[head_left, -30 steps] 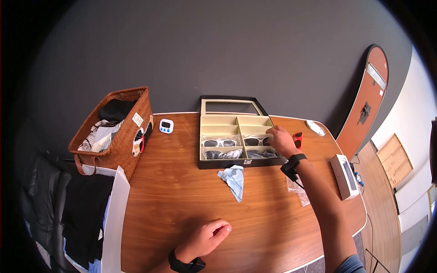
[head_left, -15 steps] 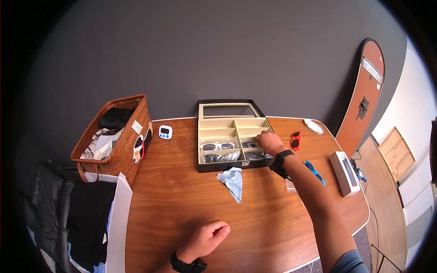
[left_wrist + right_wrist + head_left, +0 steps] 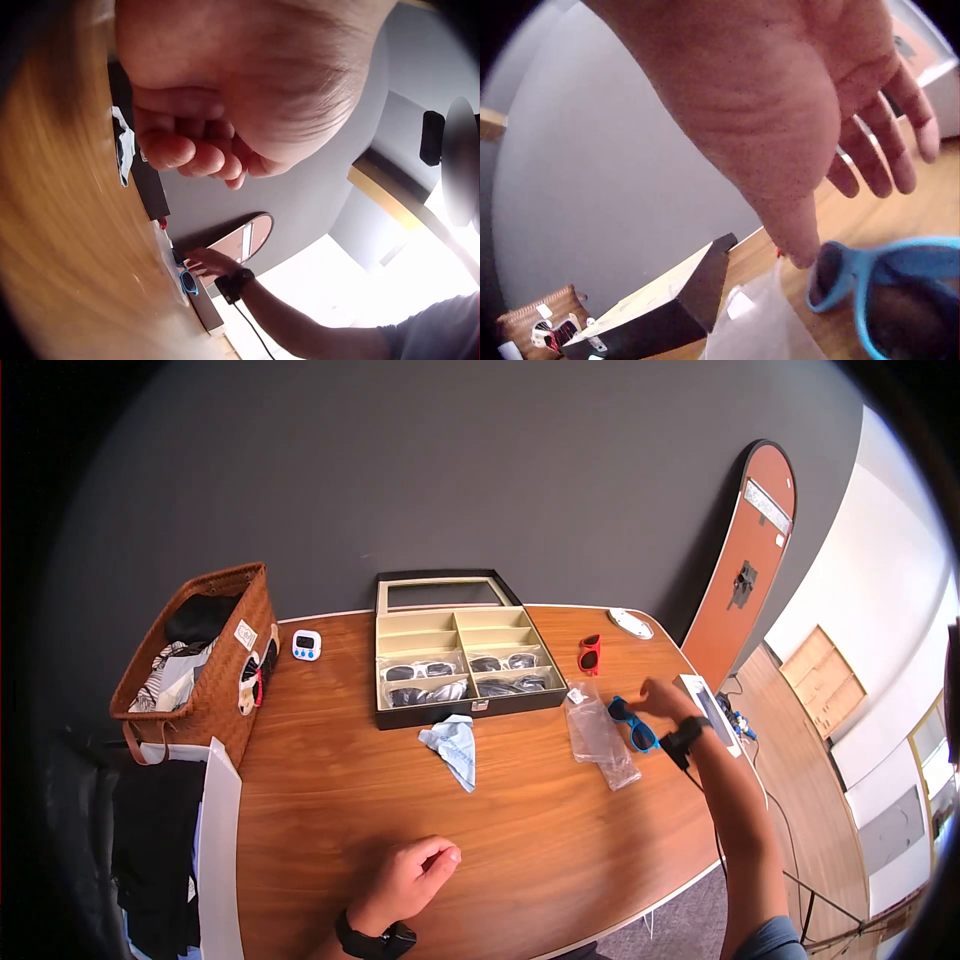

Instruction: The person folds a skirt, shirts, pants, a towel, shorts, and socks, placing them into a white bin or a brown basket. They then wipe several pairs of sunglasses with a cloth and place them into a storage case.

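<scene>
My right hand (image 3: 665,702) is over the right side of the table, beside the blue sunglasses (image 3: 642,736). In the right wrist view its fingers are spread and hold nothing, with the thumb tip close to the blue frame. A clear plastic bag (image 3: 597,732) lies flat just left of these sunglasses. The black display case (image 3: 430,714) stands with its lid up. White-framed sunglasses (image 3: 420,671) and other bagged pairs lie in its front compartments; the back ones are bare. Near the front of the table my left hand (image 3: 410,875) rests loosely curled around nothing.
Red sunglasses (image 3: 590,657) lie right of the case, a light blue cloth (image 3: 455,750) in front of it. A white timer (image 3: 306,646) and a wicker basket (image 3: 200,735) of clothes are at left. A white box (image 3: 712,710) stands by the right edge.
My right hand has left the case's right compartments and moved right to the blue sunglasses. The view has turned right. My left hand stays in place.
</scene>
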Demonstrator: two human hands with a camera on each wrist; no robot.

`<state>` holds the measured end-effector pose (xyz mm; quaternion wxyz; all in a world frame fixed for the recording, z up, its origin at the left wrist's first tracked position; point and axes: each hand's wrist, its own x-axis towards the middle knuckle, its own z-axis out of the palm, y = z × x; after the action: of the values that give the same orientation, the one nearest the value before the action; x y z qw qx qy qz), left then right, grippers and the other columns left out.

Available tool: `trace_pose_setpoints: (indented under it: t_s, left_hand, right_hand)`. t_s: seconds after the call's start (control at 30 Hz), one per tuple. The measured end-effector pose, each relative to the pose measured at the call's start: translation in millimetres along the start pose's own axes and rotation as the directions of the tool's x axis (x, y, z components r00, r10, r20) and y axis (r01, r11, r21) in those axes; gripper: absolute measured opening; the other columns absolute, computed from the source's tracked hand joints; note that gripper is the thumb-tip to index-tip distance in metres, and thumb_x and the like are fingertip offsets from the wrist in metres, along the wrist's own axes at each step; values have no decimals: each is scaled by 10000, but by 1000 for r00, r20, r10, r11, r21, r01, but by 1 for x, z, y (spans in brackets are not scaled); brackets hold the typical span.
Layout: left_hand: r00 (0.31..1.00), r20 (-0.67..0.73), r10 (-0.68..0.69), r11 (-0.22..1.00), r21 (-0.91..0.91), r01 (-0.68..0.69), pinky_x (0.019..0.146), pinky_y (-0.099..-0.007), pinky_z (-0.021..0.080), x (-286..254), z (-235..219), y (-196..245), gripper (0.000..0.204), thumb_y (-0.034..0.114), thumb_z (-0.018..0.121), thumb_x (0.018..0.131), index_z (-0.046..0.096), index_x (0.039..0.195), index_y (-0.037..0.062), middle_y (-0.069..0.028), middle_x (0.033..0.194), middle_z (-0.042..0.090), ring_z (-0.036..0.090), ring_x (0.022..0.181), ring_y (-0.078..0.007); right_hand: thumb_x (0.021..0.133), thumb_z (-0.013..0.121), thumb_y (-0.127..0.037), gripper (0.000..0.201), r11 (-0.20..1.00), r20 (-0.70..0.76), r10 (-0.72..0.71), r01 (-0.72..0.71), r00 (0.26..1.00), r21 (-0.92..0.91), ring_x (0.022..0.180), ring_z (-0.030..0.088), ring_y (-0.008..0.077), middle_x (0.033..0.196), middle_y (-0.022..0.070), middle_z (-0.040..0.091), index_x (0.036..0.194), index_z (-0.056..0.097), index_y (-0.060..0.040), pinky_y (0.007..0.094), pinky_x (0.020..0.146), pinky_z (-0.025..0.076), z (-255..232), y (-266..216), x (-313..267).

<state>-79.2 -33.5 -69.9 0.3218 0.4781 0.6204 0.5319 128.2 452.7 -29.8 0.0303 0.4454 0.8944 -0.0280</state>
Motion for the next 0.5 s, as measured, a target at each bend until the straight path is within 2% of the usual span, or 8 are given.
trace_pose_setpoints:
  t_s: [0.07, 0.2, 0.27, 0.3, 0.33, 0.4, 0.47, 0.5]
  left_hand:
    - [1000, -7, -4, 1000, -13, 4, 594, -240, 447, 0, 2, -1, 155, 131, 574, 957, 620, 912, -10, -31, 720, 590, 512, 631, -82]
    - [998, -15, -59, 998, -26, 58, 583, -227, 435, 2, 3, -4, 194, 160, 556, 975, 616, 905, -11, -2, 709, 576, 504, 619, -74]
    - [994, 0, -112, 991, -67, 112, 581, -223, 434, 3, 2, -7, 201, 166, 541, 984, 616, 914, -7, 8, 703, 564, 502, 618, -71]
    - [986, 16, -165, 979, -116, 166, 579, -219, 432, 3, 1, -9, 210, 172, 526, 994, 615, 922, -4, 18, 696, 552, 499, 617, -68]
    - [985, 4, -174, 978, -112, 173, 579, -219, 432, 4, 0, -11, 210, 172, 526, 994, 615, 922, -4, 18, 696, 552, 499, 617, -68]
    - [983, 29, -181, 936, -302, 181, 580, -219, 437, 7, -1, -14, 241, 204, 479, 1017, 613, 960, 12, 10, 723, 561, 506, 627, -65]
    - [984, 21, -179, 898, -406, 172, 582, -223, 442, 11, -1, -18, 260, 225, 464, 1023, 608, 974, 14, 2, 743, 571, 514, 635, -69]
    - [986, 19, -165, 845, -512, 152, 585, -227, 446, 11, -2, -19, 280, 246, 449, 1029, 602, 987, 16, -7, 763, 580, 521, 643, -74]
  right_hand:
    - [751, 737, -489, 526, 996, 158, 7, -21, 987, 91, 785, 671, 278, 845, 183, 695, 910, 684, 10, 372, 720, 508, 10, 4, -27]
    - [816, 685, -365, 400, 952, 14, -106, 97, 994, 290, 644, 616, 231, 728, 121, 653, 862, 652, 31, 359, 617, 503, 29, 15, -60]
    - [871, 649, -277, 270, 701, -47, 114, -47, 992, 712, 671, 598, 140, 717, 50, 617, 889, 622, -9, 290, 597, 489, 20, 4, -74]
    - [917, 606, -194, 153, 591, -42, 71, -8, 997, 807, 679, 569, 84, 738, 0, 583, 910, 600, -41, 236, 594, 477, 9, -17, -84]
    - [936, 604, -208, 173, 511, -50, -52, 69, 997, 857, 675, 569, 87, 774, 0, 597, 942, 619, -36, 229, 608, 480, 2, -36, -96]
    - [926, 633, -207, 182, 489, 63, -329, 113, 942, 865, 722, 577, 94, 834, 0, 620, 976, 635, -33, 240, 646, 479, -1, -70, -115]
    - [904, 670, -218, 205, 376, 26, -644, 288, 764, 881, 772, 582, 112, 892, 28, 648, 1008, 648, -42, 282, 692, 473, 4, -124, -144]
    - [890, 682, -208, 192, 400, 45, -740, 385, 671, 832, 807, 590, 147, 912, 50, 643, 997, 653, -50, 308, 713, 471, 8, -150, -159]
